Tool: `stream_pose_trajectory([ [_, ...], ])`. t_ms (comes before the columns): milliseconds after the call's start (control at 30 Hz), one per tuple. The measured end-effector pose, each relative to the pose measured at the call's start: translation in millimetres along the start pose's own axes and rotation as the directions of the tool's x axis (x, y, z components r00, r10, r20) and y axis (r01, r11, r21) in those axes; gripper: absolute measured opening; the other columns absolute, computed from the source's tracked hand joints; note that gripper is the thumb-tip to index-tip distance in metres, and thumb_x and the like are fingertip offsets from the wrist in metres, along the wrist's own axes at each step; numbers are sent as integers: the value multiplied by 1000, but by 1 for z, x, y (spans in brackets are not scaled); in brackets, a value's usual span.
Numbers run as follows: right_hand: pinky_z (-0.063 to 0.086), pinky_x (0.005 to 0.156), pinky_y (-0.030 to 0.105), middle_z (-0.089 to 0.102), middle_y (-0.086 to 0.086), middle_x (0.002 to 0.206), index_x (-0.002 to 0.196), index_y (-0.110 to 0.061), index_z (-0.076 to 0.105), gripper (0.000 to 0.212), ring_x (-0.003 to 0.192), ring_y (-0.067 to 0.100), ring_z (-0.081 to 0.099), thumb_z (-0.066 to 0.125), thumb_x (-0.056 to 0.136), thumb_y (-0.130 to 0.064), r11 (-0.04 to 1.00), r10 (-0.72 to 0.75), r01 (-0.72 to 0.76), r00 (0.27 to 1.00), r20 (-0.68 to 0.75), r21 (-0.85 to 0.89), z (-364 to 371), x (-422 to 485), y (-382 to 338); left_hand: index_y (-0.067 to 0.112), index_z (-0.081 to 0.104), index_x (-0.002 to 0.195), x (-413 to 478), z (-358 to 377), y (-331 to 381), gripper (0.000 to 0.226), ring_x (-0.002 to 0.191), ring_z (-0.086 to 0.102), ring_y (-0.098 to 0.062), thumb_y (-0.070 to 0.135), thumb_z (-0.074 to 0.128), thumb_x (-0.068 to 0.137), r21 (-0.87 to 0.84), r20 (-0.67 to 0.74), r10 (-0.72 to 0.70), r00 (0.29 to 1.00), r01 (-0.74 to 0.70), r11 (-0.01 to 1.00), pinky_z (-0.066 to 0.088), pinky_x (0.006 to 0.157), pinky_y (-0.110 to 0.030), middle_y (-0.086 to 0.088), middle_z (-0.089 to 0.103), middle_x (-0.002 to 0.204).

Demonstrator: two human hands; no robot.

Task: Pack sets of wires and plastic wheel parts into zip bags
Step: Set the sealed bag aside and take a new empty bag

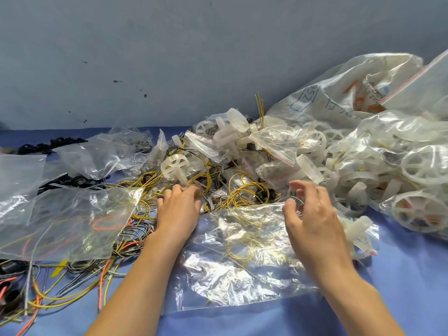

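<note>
A large clear zip bag (244,270) lies flat on the blue table in front of me, and a yellow wire coil (238,253) shows through it. My left hand (178,212) reaches past the bag's far left corner, its fingertips down in a tangle of yellow and grey wires (244,192). My right hand (315,219) hovers over the bag's far right edge with fingers spread and loosely bent; a thin grey wire loop lies by its thumb. A white plastic wheel (175,166) sits just beyond my left hand.
Bagged and loose white wheels (424,166) are heaped at the right, under a big printed sack (339,93). More clear bags (72,219) cover orange, yellow and grey wires at the left. Black parts (48,145) lie at the back left. A grey-blue wall stands behind.
</note>
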State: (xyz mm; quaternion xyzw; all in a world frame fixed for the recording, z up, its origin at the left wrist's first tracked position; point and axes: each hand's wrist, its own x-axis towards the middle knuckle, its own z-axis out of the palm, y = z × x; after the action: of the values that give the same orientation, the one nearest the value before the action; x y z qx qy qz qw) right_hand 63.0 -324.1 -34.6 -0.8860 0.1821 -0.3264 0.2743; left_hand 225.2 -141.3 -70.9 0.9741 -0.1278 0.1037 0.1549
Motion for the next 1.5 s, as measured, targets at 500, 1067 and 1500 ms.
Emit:
stream_pose_trajectory([
  [500, 31, 113, 42, 36, -5, 152, 149, -28, 36, 51, 138, 17, 37, 44, 100, -41, 927, -375, 376, 926, 44, -9, -3, -1, -61, 32, 51, 98, -44, -114, -17, 12, 49, 49, -6, 37, 42, 102, -623, -216, 289, 933, -360, 695, 37, 47, -16, 7, 67, 71],
  [1067, 36, 55, 25, 63, -10, 66, 90, -26, 70, 18, 51, 3, 47, 55, 100, -26, 930, -290, 88, 771, 567, 356, 11, -11, -73, 15, 71, 103, -73, -119, -60, 16, 87, 66, -21, 19, 58, 96, -172, -286, 352, 891, -409, 896, 51, 76, -37, 4, 69, 95],
  [1500, 43, 61, 15, 73, -2, 86, 97, -31, 79, 21, 67, 0, 53, 68, 80, -38, 605, -280, -222, 840, 465, 765, 27, -33, -106, 12, 64, 96, -96, -107, -17, 15, 75, 71, -17, 23, 53, 98, -981, 133, 87, 987, 119, 155, 58, 77, -32, -4, 76, 87],
])
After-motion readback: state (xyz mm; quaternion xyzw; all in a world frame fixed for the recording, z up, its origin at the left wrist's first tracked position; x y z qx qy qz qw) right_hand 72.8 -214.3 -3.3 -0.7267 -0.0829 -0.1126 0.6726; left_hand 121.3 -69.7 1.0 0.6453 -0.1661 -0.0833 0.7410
